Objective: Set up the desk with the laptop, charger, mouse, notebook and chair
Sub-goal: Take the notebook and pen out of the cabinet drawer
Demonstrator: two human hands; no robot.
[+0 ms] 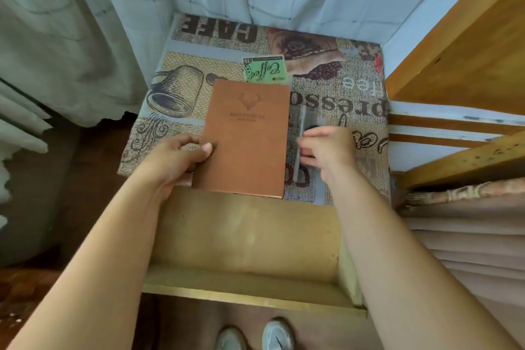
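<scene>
A brown leather-look notebook (247, 136) with an embossed stag head lies on the small desk (355, 88), which wears a coffee-print cloth. My left hand (181, 156) grips the notebook's left edge, thumb on the cover. Just right of the notebook lies a slim grey pen (300, 128). My right hand (326, 148) pinches that pen with curled fingers. The notebook's near edge overhangs the open drawer (247, 236) below. No laptop, charger, mouse or chair shows in the head view.
The open wooden drawer juts toward me with its front rim (250, 297) low. A wooden frame (460, 45) and folded fabric (466, 230) stand at right. Curtains (71, 31) hang at left and behind. My shoes (255, 335) show on the floor.
</scene>
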